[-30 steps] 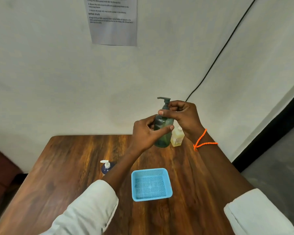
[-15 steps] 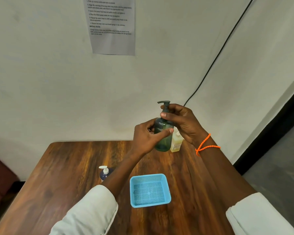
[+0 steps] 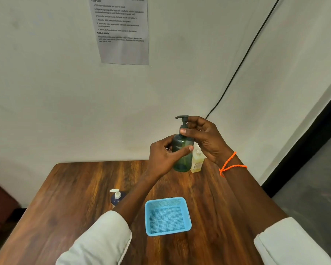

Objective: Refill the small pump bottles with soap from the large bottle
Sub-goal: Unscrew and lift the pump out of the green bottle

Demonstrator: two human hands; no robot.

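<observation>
A green pump bottle (image 3: 182,161) is held upright above the far side of the wooden table (image 3: 65,188). My left hand (image 3: 163,157) wraps around its body. My right hand (image 3: 204,136) grips the neck and collar just under the dark pump head (image 3: 182,118). A pale yellow bottle (image 3: 196,163) stands on the table right behind the green one, partly hidden by it and by my right hand. A small dark blue pump bottle (image 3: 116,198) with a white pump stands on the table to the left, partly behind my left forearm.
An empty light blue mesh basket (image 3: 167,216) sits in the middle of the table below my hands. A printed sheet (image 3: 122,31) is taped to the wall, and a black cable (image 3: 243,60) runs down the wall to the right.
Both hands stay on the green pump bottle, which keeps its place relative to the table. The view has tilted upward slightly, showing more of the wall sheet.
</observation>
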